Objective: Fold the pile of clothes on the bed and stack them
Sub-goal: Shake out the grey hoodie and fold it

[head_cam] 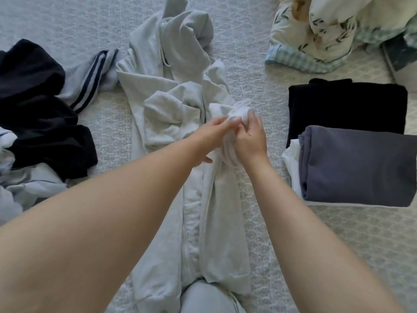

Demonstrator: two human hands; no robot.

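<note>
A pale grey zip hoodie (167, 91) lies open along the middle of the bed (338, 233), hood at the far end. Both hands meet over its right side. My right hand (250, 138) grips a bunched sleeve of the hoodie from the right, and my left hand (209, 138) pinches the same bunch from the left. At the right lie folded clothes: a black piece (347, 107) and, nearer, a slate-grey piece (358, 166) on top of a white one (291, 163). An unfolded pile (42, 118) of black and pale striped garments lies at the left.
A crumpled floral duvet (327, 30) fills the far right corner, with a dark object (401, 53) beside it at the bed's edge. My knee in pale fabric (207, 299) shows at the bottom centre.
</note>
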